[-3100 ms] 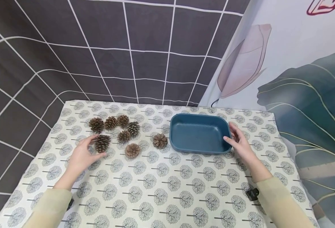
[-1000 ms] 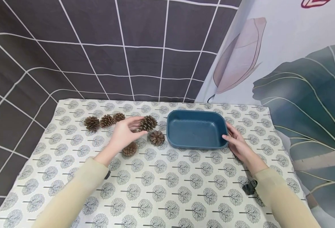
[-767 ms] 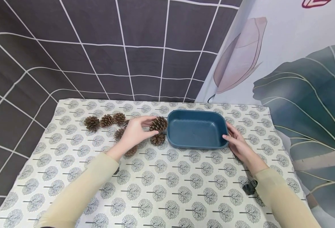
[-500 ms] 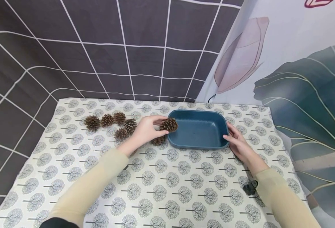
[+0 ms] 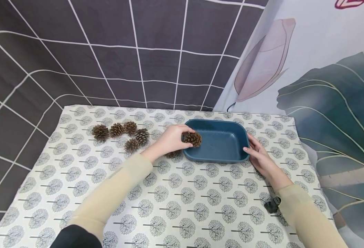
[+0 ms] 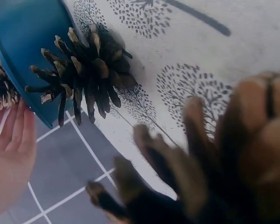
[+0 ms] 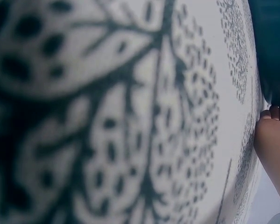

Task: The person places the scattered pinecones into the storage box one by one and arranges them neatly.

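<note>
In the head view my left hand (image 5: pixel 175 138) pinches a brown pine cone (image 5: pixel 194 139) between thumb and fingers, above the left end of a dark blue rectangular container (image 5: pixel 216 160). My right hand (image 5: pixel 260 158) grips the container's right wall, thumb over the rim and fingers outside. A second pine cone (image 5: pixel 173 154) lies beside the container, partly hidden under my left hand. The left wrist view shows the held cone cut off at the edge, a cone (image 6: pixel 84 70) on the cloth by the container wall, and a blurred cone (image 6: pixel 252 158) up close.
Several loose pine cones (image 5: pixel 117 130) lie in a cluster at the back left of the table, which has a tree-print cloth (image 5: pixel 169 213). A dark grid-patterned curtain (image 5: pixel 157 65) hangs behind. In the right wrist view the cloth fills most of the picture.
My left hand has taken the pine cone from the left of the cluster and carried it right, over the container's left rim. The right hand keeps its hold on the container.
</note>
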`<state>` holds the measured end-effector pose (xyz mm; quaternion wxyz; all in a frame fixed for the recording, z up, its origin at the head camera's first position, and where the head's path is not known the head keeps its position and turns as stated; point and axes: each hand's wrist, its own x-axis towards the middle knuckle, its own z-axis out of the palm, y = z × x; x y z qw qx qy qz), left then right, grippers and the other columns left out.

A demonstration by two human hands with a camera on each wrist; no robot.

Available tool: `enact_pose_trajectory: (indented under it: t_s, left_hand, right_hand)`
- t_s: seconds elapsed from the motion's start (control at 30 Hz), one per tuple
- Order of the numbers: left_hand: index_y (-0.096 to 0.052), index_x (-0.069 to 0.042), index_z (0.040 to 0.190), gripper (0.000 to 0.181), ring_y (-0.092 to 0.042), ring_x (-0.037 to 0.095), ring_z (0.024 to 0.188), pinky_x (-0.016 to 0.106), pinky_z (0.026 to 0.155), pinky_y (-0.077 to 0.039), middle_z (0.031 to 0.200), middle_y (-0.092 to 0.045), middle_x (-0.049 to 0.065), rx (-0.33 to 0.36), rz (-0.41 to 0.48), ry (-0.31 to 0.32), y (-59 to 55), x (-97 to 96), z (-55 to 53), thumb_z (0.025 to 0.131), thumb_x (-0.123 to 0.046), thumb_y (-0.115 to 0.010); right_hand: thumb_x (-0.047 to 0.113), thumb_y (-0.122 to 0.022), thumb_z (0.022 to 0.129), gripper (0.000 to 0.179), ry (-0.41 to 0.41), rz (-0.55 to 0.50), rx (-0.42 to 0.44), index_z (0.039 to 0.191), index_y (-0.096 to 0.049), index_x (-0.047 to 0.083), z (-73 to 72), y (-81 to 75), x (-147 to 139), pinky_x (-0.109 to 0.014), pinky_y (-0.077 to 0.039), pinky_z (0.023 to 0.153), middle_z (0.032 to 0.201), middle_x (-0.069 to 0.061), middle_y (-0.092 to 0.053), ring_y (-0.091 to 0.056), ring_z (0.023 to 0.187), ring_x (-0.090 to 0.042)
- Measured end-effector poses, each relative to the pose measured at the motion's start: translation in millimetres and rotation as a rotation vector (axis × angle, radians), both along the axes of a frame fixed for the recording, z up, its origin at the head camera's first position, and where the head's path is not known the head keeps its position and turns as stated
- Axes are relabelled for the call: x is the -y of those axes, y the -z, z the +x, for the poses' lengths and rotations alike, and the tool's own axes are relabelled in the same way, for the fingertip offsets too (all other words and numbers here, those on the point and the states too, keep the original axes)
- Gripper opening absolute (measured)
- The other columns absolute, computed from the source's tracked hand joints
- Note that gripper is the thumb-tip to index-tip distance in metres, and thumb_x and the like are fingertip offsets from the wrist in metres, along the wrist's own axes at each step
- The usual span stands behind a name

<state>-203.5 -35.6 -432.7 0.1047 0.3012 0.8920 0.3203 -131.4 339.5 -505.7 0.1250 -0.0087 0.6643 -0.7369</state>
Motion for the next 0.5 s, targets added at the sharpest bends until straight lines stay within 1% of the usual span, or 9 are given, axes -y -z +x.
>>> enact_pose_trajectory:
  t_s: [0.1,0.23,0.3,0.4,0.5]
  left_hand:
    - [-0.071,-0.01,0.136,0.053,-0.065,0.028,0.135,0.046,0.124,-0.047,0.142,-0.07,0.01,-0.025,-0.054,0.064,1.2,-5.0,-2.7,0.087,-0.024,-0.088]
    - [-0.071,-0.009,0.135,0.051,-0.064,0.028,0.136,0.045,0.125,-0.046,0.143,-0.07,0.01,-0.048,-0.137,0.164,2.5,-10.7,-5.0,0.089,-0.023,-0.087]
    - [-0.071,-0.009,0.135,0.05,-0.063,0.029,0.137,0.045,0.125,-0.045,0.143,-0.07,0.01,-0.057,-0.177,0.219,3.4,-13.0,-6.0,0.089,-0.022,-0.087]
    - [-0.072,-0.009,0.134,0.048,-0.064,0.028,0.136,0.045,0.125,-0.046,0.141,-0.071,0.01,-0.063,-0.21,0.288,4.9,-15.7,-7.8,0.089,-0.02,-0.086]
    - [-0.073,-0.009,0.132,0.046,-0.065,0.027,0.135,0.044,0.124,-0.047,0.138,-0.073,0.009,-0.064,-0.22,0.331,5.0,-17.5,-10.1,0.089,-0.018,-0.086]
  right_hand:
    - [-0.001,-0.052,0.106,0.072,0.002,-0.002,-0.001,0.17,-0.018,0.008,0.3,0.0,-0.3,-0.011,-0.039,0.119,0.166,0.01,-0.037,-0.045,0.139,0.006]
    - [-0.001,-0.052,0.106,0.073,0.002,-0.002,0.001,0.17,-0.017,0.008,-0.4,0.2,-0.5,-0.01,-0.041,0.117,0.165,0.011,-0.038,-0.045,0.139,0.006]
    - [-0.001,-0.052,0.106,0.073,-0.001,-0.008,-0.002,0.17,-0.017,0.008,-0.8,0.7,-0.5,-0.01,-0.041,0.116,0.162,0.013,-0.04,-0.045,0.139,0.005]
    - [-0.003,-0.05,0.106,0.072,-0.004,-0.021,-0.01,0.17,-0.017,0.008,-1.2,1.5,-0.7,-0.01,-0.042,0.114,0.155,0.019,-0.044,-0.046,0.139,0.004]
    - [-0.003,-0.051,0.106,0.072,-0.003,-0.019,-0.009,0.17,-0.018,0.009,-0.9,1.3,-0.3,-0.01,-0.041,0.114,0.153,0.021,-0.045,-0.046,0.139,0.005]
